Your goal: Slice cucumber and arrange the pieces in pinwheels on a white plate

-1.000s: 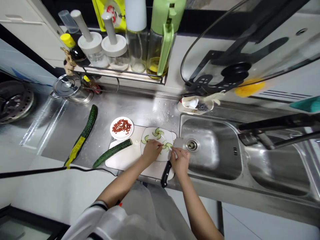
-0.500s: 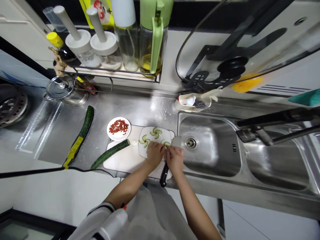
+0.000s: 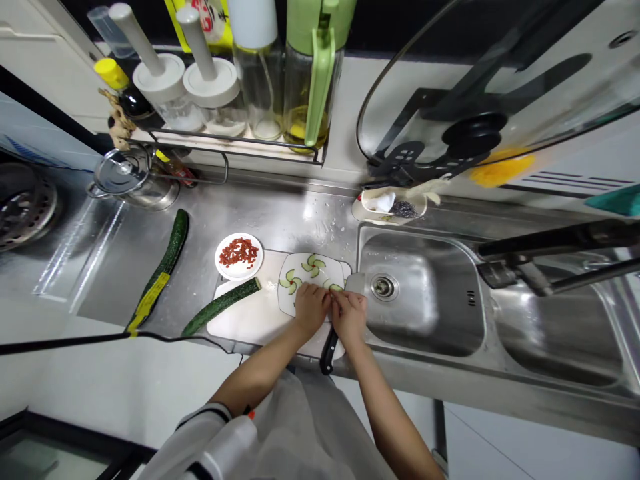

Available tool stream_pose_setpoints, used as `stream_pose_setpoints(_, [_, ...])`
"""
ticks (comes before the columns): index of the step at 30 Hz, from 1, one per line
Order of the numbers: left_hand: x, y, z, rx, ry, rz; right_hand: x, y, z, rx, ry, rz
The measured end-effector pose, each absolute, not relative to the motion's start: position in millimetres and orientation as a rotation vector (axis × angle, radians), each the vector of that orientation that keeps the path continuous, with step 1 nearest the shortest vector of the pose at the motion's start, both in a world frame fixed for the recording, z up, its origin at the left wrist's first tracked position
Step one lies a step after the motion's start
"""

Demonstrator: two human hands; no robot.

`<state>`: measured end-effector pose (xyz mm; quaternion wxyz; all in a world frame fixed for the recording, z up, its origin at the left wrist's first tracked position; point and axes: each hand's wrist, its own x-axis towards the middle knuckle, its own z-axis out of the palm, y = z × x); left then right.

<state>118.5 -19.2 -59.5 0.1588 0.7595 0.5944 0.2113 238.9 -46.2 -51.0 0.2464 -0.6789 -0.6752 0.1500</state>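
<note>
My left hand and my right hand meet over the lower right of a white square plate. Their fingers are pinched together near a green slice; whatever lies between the fingertips is too small to tell. Curved cucumber slices form pinwheels on the plate, one at the top and one at the left. The plate rests on a white cutting board. A knife with a black handle lies beside my right hand. Left of the plate is a cut cucumber.
A white dish of red berries sits by the board's upper left corner. A whole cucumber lies farther left. The sink is on the right, under a black faucet. Bottles stand on a wall rack; a pot is below.
The view has shifted slightly. My hands stay together over the plate with only a small movement of the fingers.
</note>
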Motion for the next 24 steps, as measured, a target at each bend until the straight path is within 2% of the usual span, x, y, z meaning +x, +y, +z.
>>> stream_pose_setpoints(10, [115, -17, -56, 2.22, 1.642, 0.587, 238, -43, -47, -1.902, -1.895, 0.429])
stream_pose_setpoints(24, [62, -11, -34, 2.075, 1.745, 0.83, 237, -38, -41, -1.885, -1.884, 0.363])
